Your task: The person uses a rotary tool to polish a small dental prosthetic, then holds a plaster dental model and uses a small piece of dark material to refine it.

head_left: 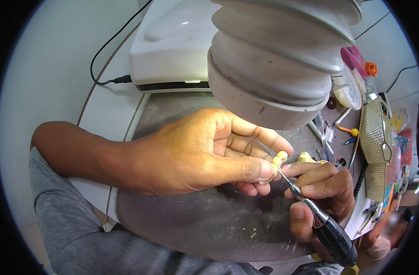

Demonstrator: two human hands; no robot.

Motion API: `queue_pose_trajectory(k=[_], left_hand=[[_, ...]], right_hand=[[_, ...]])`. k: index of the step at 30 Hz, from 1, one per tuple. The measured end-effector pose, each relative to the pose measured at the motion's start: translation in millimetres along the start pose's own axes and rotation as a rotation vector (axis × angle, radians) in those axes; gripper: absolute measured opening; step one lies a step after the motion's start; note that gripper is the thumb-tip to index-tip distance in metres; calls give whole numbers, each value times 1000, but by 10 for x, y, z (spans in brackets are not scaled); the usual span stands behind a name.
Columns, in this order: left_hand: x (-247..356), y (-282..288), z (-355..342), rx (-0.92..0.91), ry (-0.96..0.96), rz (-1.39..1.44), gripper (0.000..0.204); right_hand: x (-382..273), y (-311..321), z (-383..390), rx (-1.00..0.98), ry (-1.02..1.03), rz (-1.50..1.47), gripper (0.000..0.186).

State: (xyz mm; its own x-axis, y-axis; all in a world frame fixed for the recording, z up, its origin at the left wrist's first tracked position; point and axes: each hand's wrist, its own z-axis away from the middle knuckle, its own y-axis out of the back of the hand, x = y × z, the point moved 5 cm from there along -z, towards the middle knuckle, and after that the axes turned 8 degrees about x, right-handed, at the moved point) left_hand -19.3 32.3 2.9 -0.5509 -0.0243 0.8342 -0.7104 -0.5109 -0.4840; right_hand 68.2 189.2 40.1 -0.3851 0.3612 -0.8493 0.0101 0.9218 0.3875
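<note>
Between the thumb and fingers of my left hand [182,156] is a small row of cream-coloured artificial teeth, a dental bridge [277,161]. My right hand [326,190] grips a black and silver rotary handpiece [326,227] like a pen. The handpiece's thin metal tip points up and left and meets the bridge's near edge; whether it touches or stops just short, I cannot tell. A fingertip of my right hand rests close beside the bridge. Just behind my right fingers lies a pale yellow dental cast [305,157], partly hidden by them.
A ribbed grey suction hose [273,59] hangs just above my hands. Behind it stands a white machine [173,50] with a black cable. To the right are a perforated beige basket [376,133], loose tools and a round clear dish [348,89]. Another person's hand [379,238] shows at lower right.
</note>
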Motion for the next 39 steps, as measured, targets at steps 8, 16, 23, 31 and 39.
queue_pose_trajectory(k=[8,16,23,31,39], left_hand=[[-11,15,9,0,3,-1,39],[-12,12,7,-8,4,-6,39],[0,3,10,1,34,-11,39],[1,-2,2,-9,32,5,39],[-8,9,6,1,28,-1,39]], right_hand=[[-8,6,-62,-37,116,-12,33],[-17,12,-64,-24,158,0,34],[-13,10,-56,-15,121,-4,32],[-29,5,-5,-29,1,22,27],[-21,12,-71,-24,127,-6,34]])
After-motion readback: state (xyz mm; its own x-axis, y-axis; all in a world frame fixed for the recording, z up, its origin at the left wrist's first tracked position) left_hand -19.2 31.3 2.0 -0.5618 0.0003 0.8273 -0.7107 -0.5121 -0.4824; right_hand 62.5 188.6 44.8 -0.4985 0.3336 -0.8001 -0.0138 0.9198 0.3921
